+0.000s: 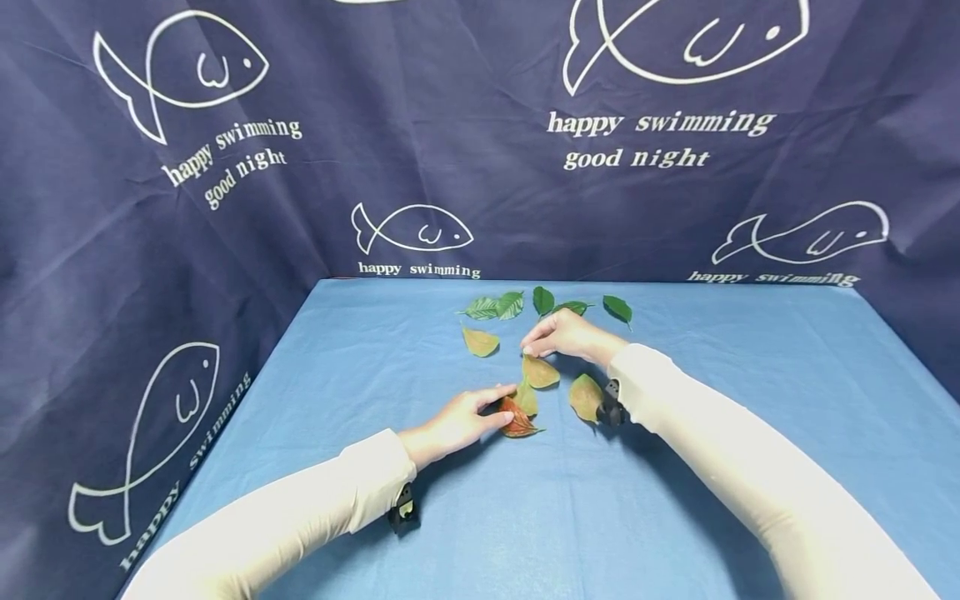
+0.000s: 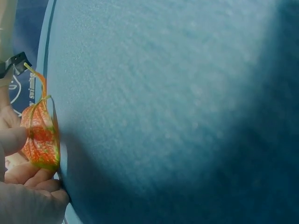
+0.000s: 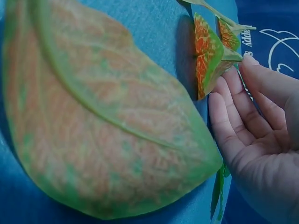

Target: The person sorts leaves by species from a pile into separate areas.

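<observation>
My left hand [image 1: 459,422] holds a red-orange leaf [image 1: 517,426] near the middle of the blue cloth. In the left wrist view, the thumb lies across that leaf's [image 2: 43,140] face, with the other fingers curled below. My right hand [image 1: 567,335] pinches the end of a yellow-brown leaf [image 1: 542,373] between thumb and fingers. Seen from the right wrist, a leaf with orange patches and green edges [image 3: 205,60] is at the fingertips. A yellow-green leaf [image 1: 527,400] lies between the two hands. By the right wrist is another brownish leaf [image 1: 583,398], large in the right wrist view.
Behind the hands, several green leaves [image 1: 481,309] spread in a row along the back of the cloth-covered table [image 1: 337,367]. One yellowish leaf [image 1: 480,342] lies left of my right hand. Dark blue fabric [image 1: 510,183] with white fish prints hangs at the back and sides.
</observation>
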`<action>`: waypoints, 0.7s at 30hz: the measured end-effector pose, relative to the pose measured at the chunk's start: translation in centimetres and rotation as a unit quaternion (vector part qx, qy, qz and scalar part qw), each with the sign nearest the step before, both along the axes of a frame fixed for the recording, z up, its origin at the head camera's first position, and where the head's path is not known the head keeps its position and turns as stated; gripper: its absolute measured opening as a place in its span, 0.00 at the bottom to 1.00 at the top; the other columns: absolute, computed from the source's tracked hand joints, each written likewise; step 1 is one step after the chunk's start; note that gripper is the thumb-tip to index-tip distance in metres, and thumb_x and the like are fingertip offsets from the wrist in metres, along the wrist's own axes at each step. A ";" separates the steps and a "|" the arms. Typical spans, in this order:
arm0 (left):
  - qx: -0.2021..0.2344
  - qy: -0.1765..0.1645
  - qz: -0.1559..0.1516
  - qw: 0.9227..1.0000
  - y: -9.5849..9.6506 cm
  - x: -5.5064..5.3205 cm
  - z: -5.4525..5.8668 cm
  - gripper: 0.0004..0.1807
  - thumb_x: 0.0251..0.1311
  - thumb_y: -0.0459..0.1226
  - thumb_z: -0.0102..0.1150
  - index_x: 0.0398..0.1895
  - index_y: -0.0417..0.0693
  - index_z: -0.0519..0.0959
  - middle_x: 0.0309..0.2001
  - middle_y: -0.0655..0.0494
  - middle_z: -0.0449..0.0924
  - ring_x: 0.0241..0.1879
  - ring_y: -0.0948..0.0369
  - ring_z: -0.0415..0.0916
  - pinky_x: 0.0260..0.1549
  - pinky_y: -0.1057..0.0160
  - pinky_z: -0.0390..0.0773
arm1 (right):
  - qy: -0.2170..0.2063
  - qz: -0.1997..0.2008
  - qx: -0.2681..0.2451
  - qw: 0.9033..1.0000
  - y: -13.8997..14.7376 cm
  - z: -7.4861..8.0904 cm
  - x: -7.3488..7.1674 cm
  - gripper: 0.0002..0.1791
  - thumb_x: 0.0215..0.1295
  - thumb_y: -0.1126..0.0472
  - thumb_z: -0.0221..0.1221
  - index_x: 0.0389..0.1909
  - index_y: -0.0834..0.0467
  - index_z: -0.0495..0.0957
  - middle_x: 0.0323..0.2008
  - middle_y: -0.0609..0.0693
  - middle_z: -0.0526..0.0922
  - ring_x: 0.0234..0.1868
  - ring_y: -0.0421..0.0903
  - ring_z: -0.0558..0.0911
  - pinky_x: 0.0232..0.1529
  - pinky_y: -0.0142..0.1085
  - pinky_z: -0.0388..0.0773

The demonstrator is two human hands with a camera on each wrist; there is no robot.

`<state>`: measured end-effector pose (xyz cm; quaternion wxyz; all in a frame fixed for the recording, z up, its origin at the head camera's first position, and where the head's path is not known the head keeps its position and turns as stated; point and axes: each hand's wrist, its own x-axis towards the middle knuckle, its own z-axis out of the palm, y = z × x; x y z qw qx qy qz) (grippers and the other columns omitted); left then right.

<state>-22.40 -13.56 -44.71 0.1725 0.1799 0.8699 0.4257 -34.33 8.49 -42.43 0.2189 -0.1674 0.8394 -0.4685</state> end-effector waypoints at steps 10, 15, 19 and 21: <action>0.007 -0.006 0.005 1.000 0.1 0.0 0.0 0.28 0.67 0.44 0.56 0.70 0.55 0.67 0.71 0.44 0.62 0.71 0.51 0.61 0.70 0.51 0.60 | -0.013 -0.002 0.005 1.000 0.0 0.0 -0.2 0.14 0.61 0.63 0.65 0.46 0.64 0.83 0.39 0.52 0.88 0.38 0.42 0.85 0.49 0.41 0.82; -0.001 -0.006 0.003 1.000 0.0 0.0 0.0 0.28 0.68 0.45 0.55 0.70 0.56 0.67 0.71 0.45 0.62 0.71 0.50 0.60 0.70 0.50 0.60 | -0.016 0.012 0.022 1.000 -0.1 -0.1 -0.2 0.15 0.60 0.61 0.67 0.47 0.62 0.83 0.40 0.50 0.88 0.40 0.40 0.84 0.51 0.41 0.81; 0.005 0.002 0.003 1.000 0.1 0.1 0.0 0.28 0.67 0.44 0.56 0.70 0.54 0.68 0.71 0.46 0.63 0.71 0.51 0.60 0.70 0.50 0.60 | -0.013 0.017 0.036 0.999 -0.2 0.0 -0.1 0.14 0.59 0.60 0.67 0.45 0.61 0.84 0.39 0.48 0.88 0.41 0.40 0.83 0.52 0.41 0.80; 0.005 0.003 0.003 1.000 0.1 0.1 0.1 0.27 0.67 0.44 0.56 0.70 0.54 0.68 0.70 0.45 0.63 0.71 0.51 0.60 0.70 0.51 0.60 | -0.013 0.018 0.036 0.999 -0.3 0.1 0.0 0.13 0.60 0.60 0.66 0.44 0.61 0.84 0.39 0.48 0.88 0.42 0.41 0.83 0.52 0.41 0.80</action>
